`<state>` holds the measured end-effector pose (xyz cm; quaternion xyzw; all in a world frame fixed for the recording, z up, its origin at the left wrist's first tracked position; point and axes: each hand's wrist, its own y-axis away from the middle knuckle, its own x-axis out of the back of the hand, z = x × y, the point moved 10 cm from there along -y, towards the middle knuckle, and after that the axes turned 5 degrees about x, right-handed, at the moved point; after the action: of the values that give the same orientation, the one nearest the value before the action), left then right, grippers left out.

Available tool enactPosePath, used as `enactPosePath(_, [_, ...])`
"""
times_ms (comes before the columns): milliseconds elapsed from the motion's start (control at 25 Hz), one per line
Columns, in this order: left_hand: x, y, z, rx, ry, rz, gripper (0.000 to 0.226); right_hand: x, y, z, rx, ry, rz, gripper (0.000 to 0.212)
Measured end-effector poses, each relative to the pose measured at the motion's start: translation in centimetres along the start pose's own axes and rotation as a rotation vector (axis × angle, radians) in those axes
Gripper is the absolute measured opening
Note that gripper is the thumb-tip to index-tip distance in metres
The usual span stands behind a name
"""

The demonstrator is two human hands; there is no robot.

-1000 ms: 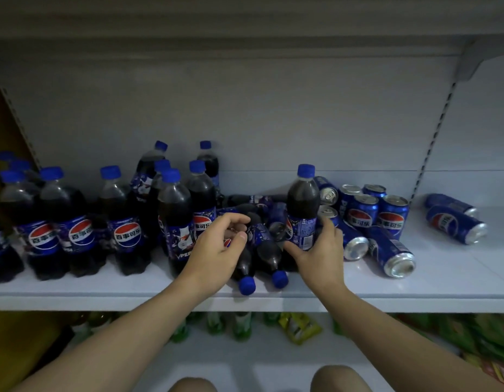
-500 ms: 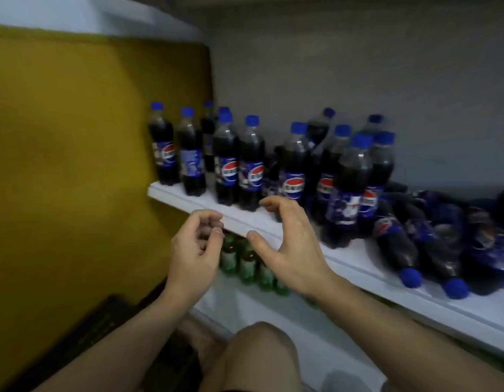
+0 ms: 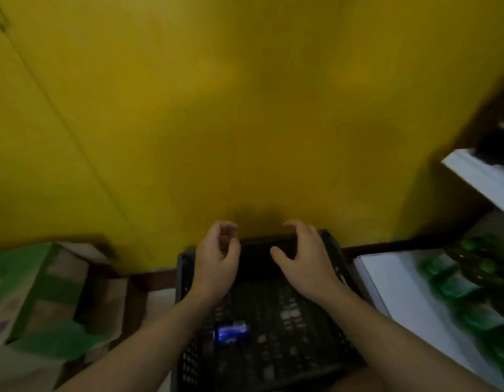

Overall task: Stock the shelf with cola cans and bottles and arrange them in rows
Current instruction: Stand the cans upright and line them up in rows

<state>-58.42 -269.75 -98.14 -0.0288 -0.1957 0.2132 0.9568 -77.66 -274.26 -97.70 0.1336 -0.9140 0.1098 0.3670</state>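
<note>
Blue cola can point(image 3: 230, 333) in black plastic lattice crate point(image 3: 296, 343); left hand point(image 3: 217, 263) and right hand point(image 3: 304, 263) above, loosely curled, empty

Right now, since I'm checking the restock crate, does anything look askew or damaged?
Only a lone blue can seems to lie on its side on the floor of the black crate. The picture is too blurred to judge dents. Left hand and right hand hold nothing.
</note>
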Motion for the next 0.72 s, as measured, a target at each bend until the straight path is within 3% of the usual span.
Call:
enactPosePath(160, [-0.6, 0.0, -11.0, 0.15, -0.207, -0.045, 0.017, -10.6, -2.8, 4.6, -0.081, 0.035, -0.16, 0.048])
enactPosePath(360, [-7.6, 3.9, -28.1, 0.349, -0.479, -0.421, 0.042, -21.2, 1.6, 15.5, -0.272, 0.107, -0.493, 0.056])
enactPosePath(520, [-13.1, 8.5, -38.4, 0.39, -0.893, -0.732, 0.085, -22.6, 4.5, 23.6, -0.388, 0.156, -0.655, 0.061])
enactPosePath(600, [-14.8, 8.9, -40.6, 0.367, -1.058, -0.763, 0.086, -22.4, 3.8, 25.3, -0.415, 0.111, -0.67, 0.059])
enactPosePath(720, [-16.1, 7.7, -41.5, 0.404, -1.054, -0.735, 0.081, -22.3, 2.7, 25.9, -0.421, 0.052, -0.64, 0.056])
